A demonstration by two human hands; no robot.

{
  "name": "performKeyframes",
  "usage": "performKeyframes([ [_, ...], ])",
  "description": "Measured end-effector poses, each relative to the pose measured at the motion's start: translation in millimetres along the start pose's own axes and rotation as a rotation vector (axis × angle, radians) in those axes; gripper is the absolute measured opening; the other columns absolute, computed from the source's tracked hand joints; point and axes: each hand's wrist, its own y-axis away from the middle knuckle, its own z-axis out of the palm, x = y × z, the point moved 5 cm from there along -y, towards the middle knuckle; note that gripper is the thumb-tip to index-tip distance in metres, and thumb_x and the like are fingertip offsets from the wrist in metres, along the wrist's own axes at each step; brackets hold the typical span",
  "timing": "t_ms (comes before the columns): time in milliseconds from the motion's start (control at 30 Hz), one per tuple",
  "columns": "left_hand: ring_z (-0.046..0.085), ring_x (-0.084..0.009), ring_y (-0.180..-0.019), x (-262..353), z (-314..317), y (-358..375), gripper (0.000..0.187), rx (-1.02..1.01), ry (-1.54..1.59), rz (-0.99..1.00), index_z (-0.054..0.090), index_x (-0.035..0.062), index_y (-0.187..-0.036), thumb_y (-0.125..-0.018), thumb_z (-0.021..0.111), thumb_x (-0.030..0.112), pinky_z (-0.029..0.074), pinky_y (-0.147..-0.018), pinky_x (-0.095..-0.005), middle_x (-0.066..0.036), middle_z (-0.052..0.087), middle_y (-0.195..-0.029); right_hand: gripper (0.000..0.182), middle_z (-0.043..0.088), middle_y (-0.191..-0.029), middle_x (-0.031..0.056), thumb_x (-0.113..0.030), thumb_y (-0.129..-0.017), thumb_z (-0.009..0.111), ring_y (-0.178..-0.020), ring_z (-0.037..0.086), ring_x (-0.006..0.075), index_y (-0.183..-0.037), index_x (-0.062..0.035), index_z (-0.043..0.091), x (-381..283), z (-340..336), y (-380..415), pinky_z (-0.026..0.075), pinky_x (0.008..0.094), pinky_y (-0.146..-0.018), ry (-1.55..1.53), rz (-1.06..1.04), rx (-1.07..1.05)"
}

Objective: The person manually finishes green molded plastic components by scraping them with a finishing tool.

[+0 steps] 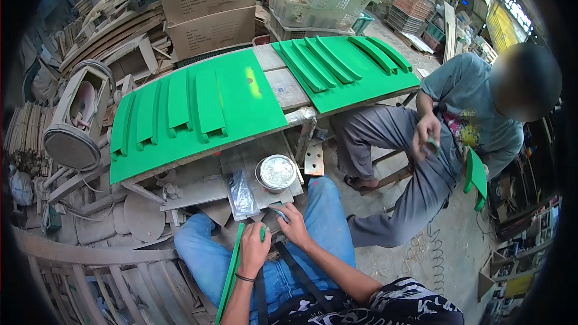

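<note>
My left hand (255,249) is wrapped round a long, narrow green-painted slat (230,271), which stands on edge along my left thigh. Close beside it, my right hand (293,226) is closed on a small flat pad (277,206); greenish-grey shows at its edge, and the fingers cover most of it. The pad and slat are apart. On the table ahead, several curved green slats (209,103) with channel-like undersides lie on one green board (253,120). More green slats (304,66) rest on a second green board (343,99).
A lidded tin (277,173) and a clear plastic bag (242,195) sit on a low shelf before my knees. At right, a seated person (475,96) holds a curved green piece (475,177). Cartons (211,0) and plastic crates (319,0) stand behind the table.
</note>
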Motion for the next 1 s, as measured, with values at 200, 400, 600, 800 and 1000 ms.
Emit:
performKeyframes([
  [200,0.059,-0.0316,-0.071,14,-55,-8,0.011,0.140,0.072,-0.097,0.056,-0.0008,-0.088,-0.085,0.062,0.008,0.045,-0.064,-0.0382,-0.014,0.060,-0.079,0.037,0.052,-0.093,0.0164,0.002,-0.078,0.056,-0.085,0.055,0.0315,-0.114,-0.0017,0.061,2,2,2,0.046,0.0354,-0.077,0.010,0.006,0.013],
  [400,0.050,-0.0082,-0.060,-35,-128,-19,0.009,0.392,0.688,-0.317,0.049,0.0068,-0.089,-0.092,0.057,0.008,0.039,-0.055,-0.0227,-0.002,0.050,-0.070,0.036,0.053,-0.098,0.0161,0.004,-0.079,0.055,-0.091,0.056,0.0322,-0.114,-0.0011,0.061,-3,-3,0,0.046,0.0344,-0.079,-0.032,0.010,-0.016],
  [600,0.035,-0.0057,-0.054,-10,-185,-36,0.009,0.293,1.316,0.019,0.042,0.0080,-0.087,-0.095,0.047,0.008,0.032,-0.052,-0.0196,0.002,0.035,-0.069,0.035,0.054,-0.098,0.0162,0.003,-0.079,0.056,-0.093,0.057,0.0318,-0.114,-0.0010,0.061,-1,7,1,0.046,0.0345,-0.080,-0.040,0.035,-0.079],
  [800,0.039,-0.0082,-0.052,-23,-159,-38,0.009,0.149,1.737,-0.101,0.043,0.0092,-0.085,-0.091,0.049,0.005,0.033,-0.048,-0.0224,-0.001,0.040,-0.071,0.034,0.057,-0.095,0.0147,0.004,-0.080,0.055,-0.087,0.057,0.0289,-0.113,-0.0001,0.062,-4,7,1,0.046,0.0336,-0.079,0.008,-0.098,-0.031],
  [1000,0.041,-0.0128,-0.067,-9,-158,-43,0.007,0.120,1.670,-0.024,0.042,0.0041,-0.084,-0.082,0.048,0.004,0.037,-0.049,-0.0223,-0.012,0.045,-0.092,0.032,0.054,-0.090,0.0078,0.003,-0.083,0.055,-0.082,0.054,0.0152,-0.114,-0.0001,0.062,-63,12,-11,0.043,0.0251,-0.072,-0.157,0.138,-0.203],
])
